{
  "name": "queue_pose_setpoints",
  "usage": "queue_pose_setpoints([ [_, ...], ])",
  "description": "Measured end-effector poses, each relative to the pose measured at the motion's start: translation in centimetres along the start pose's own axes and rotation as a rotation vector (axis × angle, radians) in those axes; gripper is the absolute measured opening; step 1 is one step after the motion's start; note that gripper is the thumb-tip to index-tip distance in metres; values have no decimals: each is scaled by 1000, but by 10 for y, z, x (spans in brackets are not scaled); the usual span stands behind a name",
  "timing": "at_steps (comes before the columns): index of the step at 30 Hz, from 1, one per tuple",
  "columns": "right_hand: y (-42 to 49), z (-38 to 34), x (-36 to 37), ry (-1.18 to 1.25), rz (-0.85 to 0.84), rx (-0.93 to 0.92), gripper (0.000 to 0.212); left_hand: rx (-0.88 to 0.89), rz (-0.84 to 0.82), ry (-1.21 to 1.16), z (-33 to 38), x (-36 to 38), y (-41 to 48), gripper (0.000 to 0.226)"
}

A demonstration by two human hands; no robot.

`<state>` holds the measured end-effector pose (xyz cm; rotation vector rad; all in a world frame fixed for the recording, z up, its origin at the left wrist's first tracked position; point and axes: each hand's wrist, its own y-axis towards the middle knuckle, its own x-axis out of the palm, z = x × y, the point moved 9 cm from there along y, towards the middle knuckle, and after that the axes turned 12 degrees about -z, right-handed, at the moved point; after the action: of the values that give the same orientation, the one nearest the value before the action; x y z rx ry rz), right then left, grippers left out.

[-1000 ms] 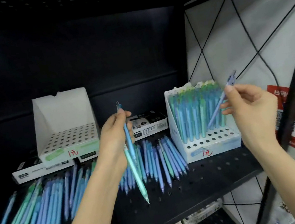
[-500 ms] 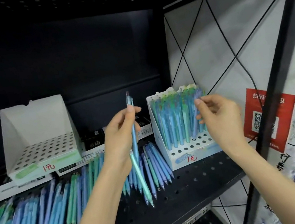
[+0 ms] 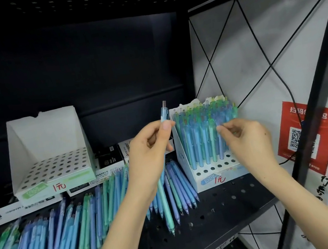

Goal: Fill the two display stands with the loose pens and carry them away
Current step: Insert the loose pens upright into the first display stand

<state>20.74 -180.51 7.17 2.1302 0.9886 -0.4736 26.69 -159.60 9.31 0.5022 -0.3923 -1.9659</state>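
Note:
On a black perforated shelf stand two white cardboard display stands. The left stand (image 3: 38, 190) shows only empty holes. The right stand (image 3: 212, 178) is packed with upright blue and green pens, its front row of holes bare. My left hand (image 3: 149, 155) grips two pens (image 3: 164, 198), one blue and one green, held nearly upright beside the right stand. My right hand (image 3: 247, 142) pinches the top of a blue pen (image 3: 220, 147) standing in the right stand. Several loose pens (image 3: 71, 228) lie spread over the shelf.
Black-and-white flat boxes (image 3: 110, 171) lie under and behind the left stand. A black frame post (image 3: 317, 101) rises at the right, with a red QR poster (image 3: 305, 134) and a dangling black cable behind it. More boxes sit on the shelf below.
My right hand brought its blue pen down into the right stand and still pinches its top. My left hand rose slightly toward that stand with its two pens.

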Motion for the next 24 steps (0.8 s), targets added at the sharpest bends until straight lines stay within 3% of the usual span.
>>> queue_pose_setpoints([
  [4,-13,-41,-23,15,142,-153,30,54,-66,25,10,9,-2,21],
  [8,-19,-87,-16,413,-74,-301,7,116,-152,98,18,20,-4,29],
  [12,-13,-97,-7,550,-201,-286,11,112,-199,154,15,26,-7,28],
  [16,-12,-75,-47,729,32,-281,11,88,-74,195,10,10,-5,21],
  [18,-15,-61,-71,623,220,-300,13,83,30,190,8,-3,-4,21],
  [20,-18,-54,-81,327,331,-306,13,84,97,186,9,-11,-4,25],
  [22,-16,-48,-75,72,351,-275,14,85,125,184,10,-13,-5,27],
  [24,-12,-39,-67,-19,339,-252,18,80,132,190,10,-12,-5,27],
])
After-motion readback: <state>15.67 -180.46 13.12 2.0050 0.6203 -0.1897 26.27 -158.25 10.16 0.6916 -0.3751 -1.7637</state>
